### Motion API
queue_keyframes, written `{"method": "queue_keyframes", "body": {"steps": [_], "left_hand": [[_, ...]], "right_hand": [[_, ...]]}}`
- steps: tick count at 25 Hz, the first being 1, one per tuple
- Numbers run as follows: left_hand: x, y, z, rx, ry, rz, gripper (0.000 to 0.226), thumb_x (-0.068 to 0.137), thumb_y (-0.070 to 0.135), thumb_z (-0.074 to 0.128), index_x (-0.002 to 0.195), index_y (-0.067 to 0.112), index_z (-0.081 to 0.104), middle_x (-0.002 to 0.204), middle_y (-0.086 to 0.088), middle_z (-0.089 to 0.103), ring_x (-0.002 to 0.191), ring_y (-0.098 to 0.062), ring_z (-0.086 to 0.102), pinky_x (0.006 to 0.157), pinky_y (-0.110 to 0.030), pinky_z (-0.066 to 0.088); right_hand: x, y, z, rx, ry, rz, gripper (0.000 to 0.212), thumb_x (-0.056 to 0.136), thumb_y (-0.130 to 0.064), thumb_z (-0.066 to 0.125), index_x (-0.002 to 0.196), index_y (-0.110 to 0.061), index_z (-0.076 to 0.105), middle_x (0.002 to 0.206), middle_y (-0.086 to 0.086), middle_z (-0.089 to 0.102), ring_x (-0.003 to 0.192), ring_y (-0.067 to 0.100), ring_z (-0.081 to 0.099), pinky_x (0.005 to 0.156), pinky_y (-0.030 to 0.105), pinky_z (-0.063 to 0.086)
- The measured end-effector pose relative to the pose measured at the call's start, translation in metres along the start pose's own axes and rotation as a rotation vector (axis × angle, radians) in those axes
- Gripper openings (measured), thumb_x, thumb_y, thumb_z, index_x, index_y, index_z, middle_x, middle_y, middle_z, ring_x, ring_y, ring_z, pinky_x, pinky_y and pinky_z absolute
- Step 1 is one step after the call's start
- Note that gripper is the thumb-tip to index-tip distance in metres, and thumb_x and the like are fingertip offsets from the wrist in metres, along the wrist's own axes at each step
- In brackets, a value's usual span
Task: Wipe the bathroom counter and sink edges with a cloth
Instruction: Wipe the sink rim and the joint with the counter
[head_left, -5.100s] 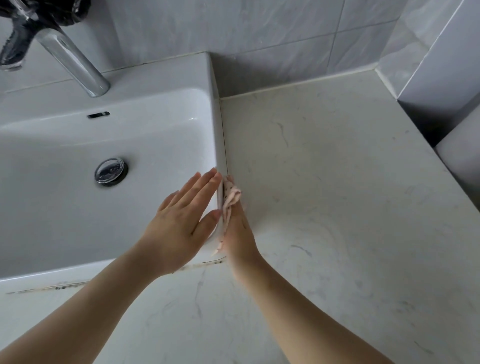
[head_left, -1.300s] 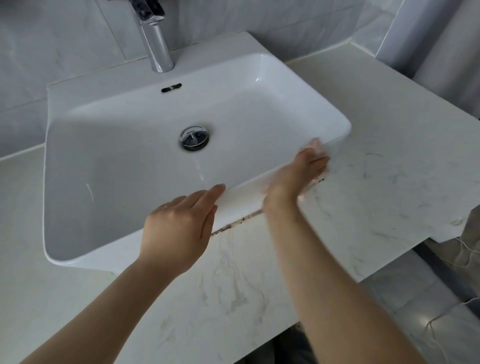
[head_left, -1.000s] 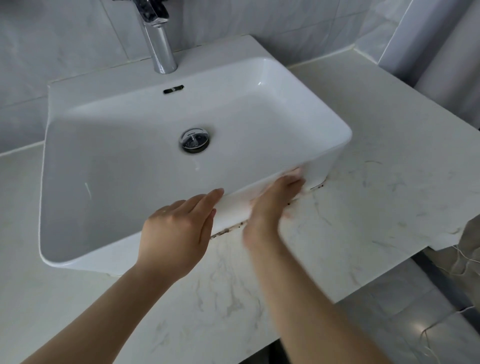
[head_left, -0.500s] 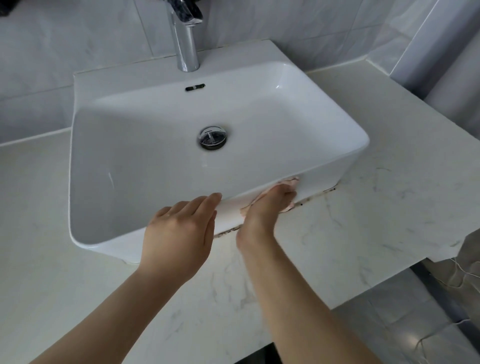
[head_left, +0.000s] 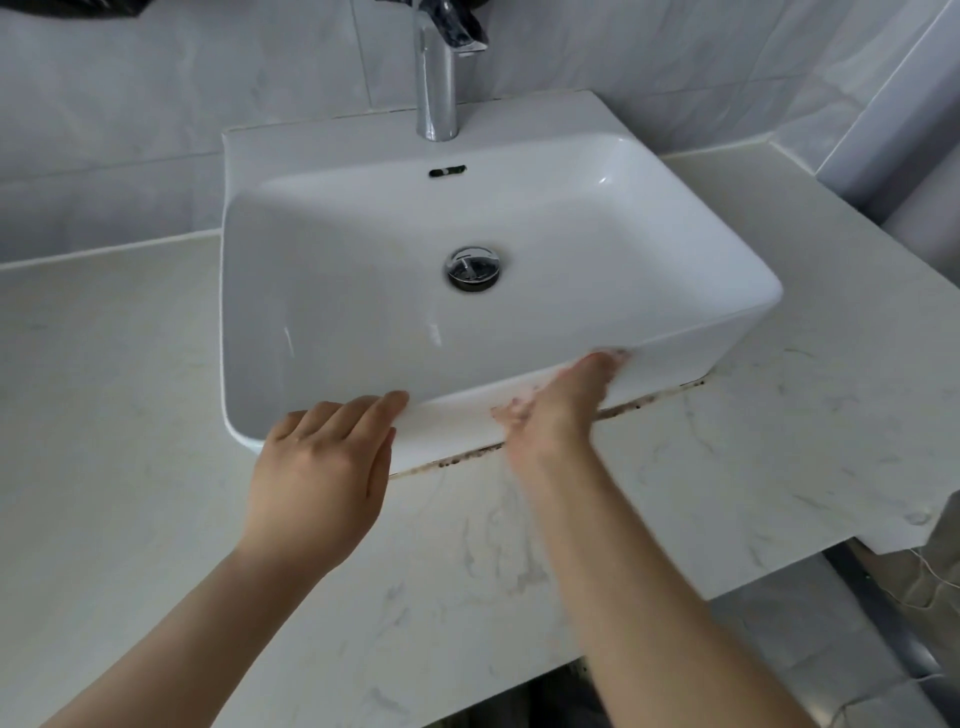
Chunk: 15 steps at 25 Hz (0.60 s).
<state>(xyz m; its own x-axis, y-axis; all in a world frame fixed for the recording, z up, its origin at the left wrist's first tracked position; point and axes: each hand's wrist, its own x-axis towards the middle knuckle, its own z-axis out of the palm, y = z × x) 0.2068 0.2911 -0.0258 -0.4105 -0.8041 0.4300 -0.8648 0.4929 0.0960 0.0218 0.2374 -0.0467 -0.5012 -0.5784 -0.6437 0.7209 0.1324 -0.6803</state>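
Observation:
A white rectangular sink stands on a pale marble counter. My right hand presses a small pink cloth flat against the sink's outer front wall, fingertips reaching the front rim; most of the cloth is hidden under the hand and blurred. My left hand rests with straight fingers on the front rim near the sink's left front corner. A dark grimy seam runs along the foot of the front wall.
A chrome tap rises behind the basin, and a chrome drain plug sits in the bowl. Grey wall tiles back the counter. The counter's front edge drops to a tiled floor at lower right, with thin cables.
My right hand with the cloth slid left along the front wall from the right corner, then back a little rightward. My left hand stayed on the rim. The view shifted left.

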Motion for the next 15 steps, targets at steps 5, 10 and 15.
{"method": "queue_keyframes", "body": {"steps": [5,10,15], "left_hand": [[-0.012,-0.012,-0.005,-0.017,0.019,-0.032,0.037,0.087,0.016,0.038,0.109,0.006,0.065,0.094,-0.007,0.070,0.076,-0.030,0.064,0.074,-0.033,0.036],[-0.012,-0.014,-0.009,-0.035,0.017,-0.038,0.040,0.082,0.011,0.035,0.107,0.004,0.066,0.095,-0.009,0.071,0.078,-0.030,0.066,0.076,-0.031,0.037],[-0.021,-0.022,-0.013,-0.048,0.042,-0.052,0.042,0.079,0.007,0.036,0.108,0.002,0.065,0.097,-0.012,0.070,0.081,-0.032,0.064,0.082,-0.032,0.037]], "right_hand": [[0.015,-0.005,-0.001,0.111,0.084,-0.019,0.069,0.077,-0.080,0.019,0.133,-0.041,0.032,0.124,-0.017,0.043,0.110,0.003,0.045,0.079,0.026,0.047],[-0.034,0.016,0.002,0.106,-0.161,0.359,0.054,0.085,-0.071,0.012,0.070,-0.021,0.024,0.056,0.002,0.026,0.049,0.009,0.023,0.055,0.014,0.023],[-0.023,-0.023,0.000,0.227,-0.071,0.293,0.055,0.086,-0.069,0.014,0.103,-0.027,0.046,0.092,-0.001,0.043,0.085,0.015,0.046,0.075,0.027,0.047]]}}
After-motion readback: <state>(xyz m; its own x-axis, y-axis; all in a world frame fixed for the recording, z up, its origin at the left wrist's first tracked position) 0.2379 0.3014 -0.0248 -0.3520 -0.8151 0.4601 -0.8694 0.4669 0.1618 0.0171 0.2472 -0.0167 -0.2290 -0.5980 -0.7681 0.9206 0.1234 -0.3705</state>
